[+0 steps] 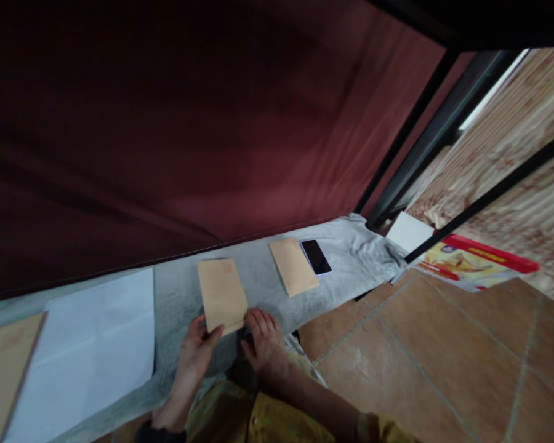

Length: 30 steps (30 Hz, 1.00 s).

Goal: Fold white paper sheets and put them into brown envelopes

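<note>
A brown paper envelope point(222, 289) with a faint red print at its upper right lies before me, its near edge a little raised. My left hand point(197, 344) pinches its near left corner, thumb on top and fingers beneath. Beside the near right corner, my right hand point(264, 337) rests on the grey cloth with its fingers stretched out, the fingertips at the envelope's edge. Farther right, a second brown envelope point(294, 266) lies flat, next to a dark-screened phone point(316, 257).
Grey cloth point(346, 246) covers the narrow surface. White paper sheets point(96, 344) and a larger brown paper piece point(4, 363) lie at left. A dark red curtain point(212, 154) hangs behind. Black frame poles point(489, 197) and a colourful box point(471, 261) stand at right above the tiled floor point(420, 344).
</note>
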Motion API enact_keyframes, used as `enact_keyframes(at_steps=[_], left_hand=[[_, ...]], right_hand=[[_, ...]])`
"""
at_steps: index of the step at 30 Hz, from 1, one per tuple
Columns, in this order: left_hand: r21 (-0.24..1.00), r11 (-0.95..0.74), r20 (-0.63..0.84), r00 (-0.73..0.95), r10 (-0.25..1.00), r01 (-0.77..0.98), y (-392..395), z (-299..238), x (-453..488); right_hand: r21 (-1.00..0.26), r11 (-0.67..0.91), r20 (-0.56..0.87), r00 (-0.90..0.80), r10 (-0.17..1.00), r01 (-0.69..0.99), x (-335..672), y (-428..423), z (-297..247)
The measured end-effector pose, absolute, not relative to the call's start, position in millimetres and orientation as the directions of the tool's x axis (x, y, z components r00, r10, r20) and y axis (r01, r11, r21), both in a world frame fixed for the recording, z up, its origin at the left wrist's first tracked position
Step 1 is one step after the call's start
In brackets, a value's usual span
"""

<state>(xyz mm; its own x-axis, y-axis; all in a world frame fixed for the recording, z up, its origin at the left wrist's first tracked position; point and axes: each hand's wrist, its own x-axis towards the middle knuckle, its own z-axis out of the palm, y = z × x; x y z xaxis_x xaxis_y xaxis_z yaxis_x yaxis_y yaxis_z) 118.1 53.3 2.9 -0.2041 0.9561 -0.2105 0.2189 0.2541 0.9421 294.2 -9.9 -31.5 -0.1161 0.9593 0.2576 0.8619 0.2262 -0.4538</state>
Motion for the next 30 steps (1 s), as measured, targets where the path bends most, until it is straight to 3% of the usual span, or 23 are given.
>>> enact_keyframes(at_steps=[3, 9, 14, 17, 20, 24, 30], left_hand=[[0.971, 0.226, -0.215, -0.132, 0.968, 0.074, 43.3, 20.2, 135.5], [0.975, 0.214, -0.209, -0.072, 0.975, 0.067, 26.3, 47.1, 165.8], [0.975, 0.211, -0.207, -0.058, 0.977, 0.075, 19.1, 51.6, 167.1], [0.95, 0.31, -0.303, -0.143, 0.942, 0.035, 17.9, 44.0, 161.8], [0.902, 0.421, -0.431, -0.132, 0.893, -0.095, 15.8, 33.9, 161.4], [0.837, 0.486, -0.504, -0.01, 0.863, -0.251, 11.1, 25.1, 168.3], [0.855, 0.453, -0.465, 0.012, 0.885, -0.255, 10.8, 17.2, 169.0]], right_hand=[[-0.451, 0.201, 0.221, -0.109, 0.969, 0.87, 293.1, -1.5, -14.6], [-0.474, 0.163, 0.137, -0.11, 0.984, 0.865, 291.6, 3.2, 4.2], [-0.653, 0.136, 0.177, -0.024, 0.984, 0.745, 301.5, 4.9, 5.7], [-0.867, 0.082, 0.173, 0.143, 0.975, 0.492, 304.7, 10.3, 5.0], [-0.993, 0.003, 0.03, 0.235, 0.972, 0.114, 299.4, 12.1, 0.4], [-0.955, -0.139, -0.198, 0.213, 0.957, -0.261, 284.2, 6.1, -10.4], [-0.848, -0.245, -0.351, 0.152, 0.924, -0.47, 279.7, 1.8, -22.2]])
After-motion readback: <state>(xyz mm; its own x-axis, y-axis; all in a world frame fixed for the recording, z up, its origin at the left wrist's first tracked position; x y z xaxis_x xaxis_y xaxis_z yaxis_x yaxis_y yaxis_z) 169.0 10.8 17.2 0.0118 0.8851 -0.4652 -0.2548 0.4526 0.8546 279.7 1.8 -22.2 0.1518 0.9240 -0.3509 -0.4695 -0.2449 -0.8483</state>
